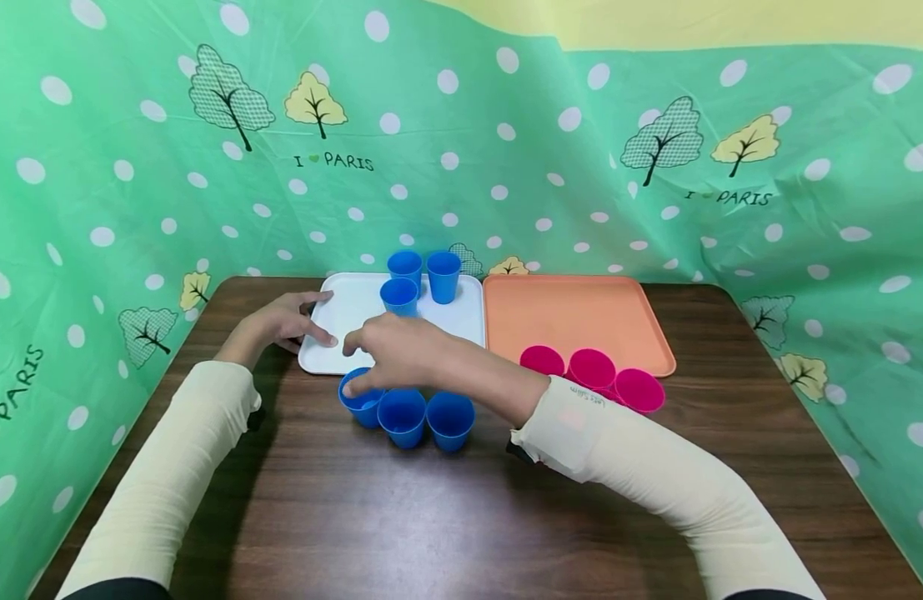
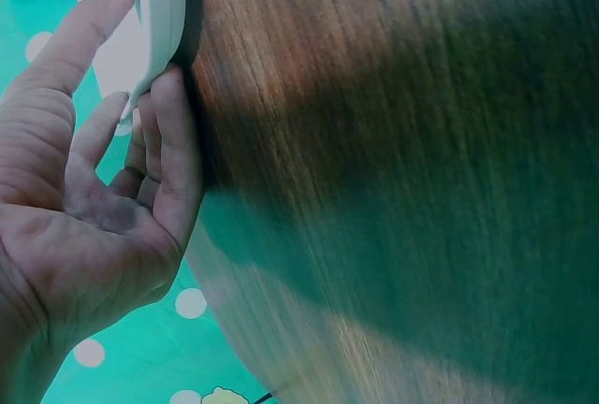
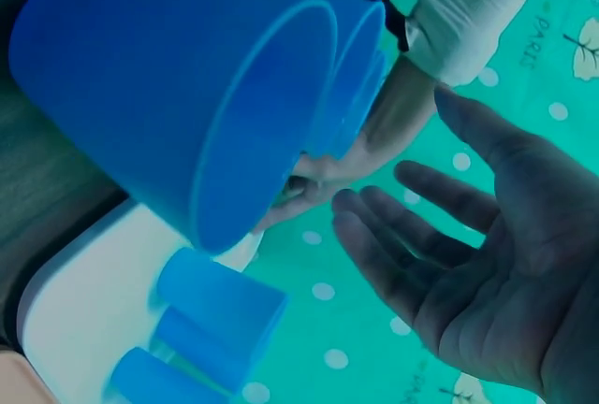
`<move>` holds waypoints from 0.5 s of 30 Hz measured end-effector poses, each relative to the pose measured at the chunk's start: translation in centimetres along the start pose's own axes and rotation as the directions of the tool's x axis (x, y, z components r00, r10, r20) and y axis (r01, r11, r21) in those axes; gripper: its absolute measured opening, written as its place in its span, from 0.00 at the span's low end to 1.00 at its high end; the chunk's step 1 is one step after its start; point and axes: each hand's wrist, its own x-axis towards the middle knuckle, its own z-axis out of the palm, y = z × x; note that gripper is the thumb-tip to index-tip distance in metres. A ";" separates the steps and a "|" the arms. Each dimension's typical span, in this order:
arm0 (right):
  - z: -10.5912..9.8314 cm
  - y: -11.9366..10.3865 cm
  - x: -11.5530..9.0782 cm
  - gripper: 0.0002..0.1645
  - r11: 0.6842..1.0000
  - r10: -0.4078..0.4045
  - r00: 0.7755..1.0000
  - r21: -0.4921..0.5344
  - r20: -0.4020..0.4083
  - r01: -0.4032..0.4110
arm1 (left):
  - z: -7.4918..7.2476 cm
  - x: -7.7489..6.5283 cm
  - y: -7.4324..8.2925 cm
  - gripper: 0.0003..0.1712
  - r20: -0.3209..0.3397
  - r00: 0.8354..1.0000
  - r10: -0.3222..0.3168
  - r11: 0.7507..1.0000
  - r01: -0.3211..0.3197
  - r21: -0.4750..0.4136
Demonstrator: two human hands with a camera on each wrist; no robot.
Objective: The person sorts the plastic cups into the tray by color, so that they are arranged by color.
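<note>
My left hand [image 1: 287, 320] grips the left edge of a white tray [image 1: 348, 312]; in the left wrist view the thumb [image 2: 94, 25] lies on its surface and the other fingers are at the rim. Three blue cups stand at the tray's back right, the front one [image 1: 398, 293] nearest me. Before the tray, three more blue cups stand in a row, mouths up, with the middle cup [image 1: 403, 421] beside the right cup [image 1: 451, 423]. Over the left cup [image 1: 365, 410] hovers my right hand [image 1: 401, 348], fingers spread and loosely bent, holding nothing.
An orange tray [image 1: 569, 312] adjoins the white one on the right. Three pink cups stand at its front edge, the rightmost cup [image 1: 640, 390] closest to me, partly behind my right forearm. A patterned green cloth [image 1: 446, 133] hangs behind the brown wooden table [image 1: 461, 517].
</note>
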 end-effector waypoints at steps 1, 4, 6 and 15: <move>0.1 -0.1 0.0 0.37 1.000 -0.003 1.000 -0.013 0.012 0.004 | 0.0 0.0 0.0 0.67 -0.002 1.000 0.001 1.000 -0.001 0.001; 0.5 -0.5 0.0 0.41 0.999 0.004 0.999 -0.046 0.049 -0.002 | 0.1 -0.1 0.0 0.67 -0.004 1.000 0.000 1.000 0.000 0.000; 0.6 -0.6 0.1 0.43 0.998 0.019 0.997 -0.060 0.078 -0.014 | 0.1 -0.1 -0.1 0.67 -0.005 1.000 -0.003 1.000 0.002 -0.005; 1.0 -0.8 0.6 0.44 0.996 0.036 0.991 -0.082 0.132 -0.025 | 0.0 0.3 -0.2 0.69 -0.004 1.000 -0.008 1.000 0.008 -0.005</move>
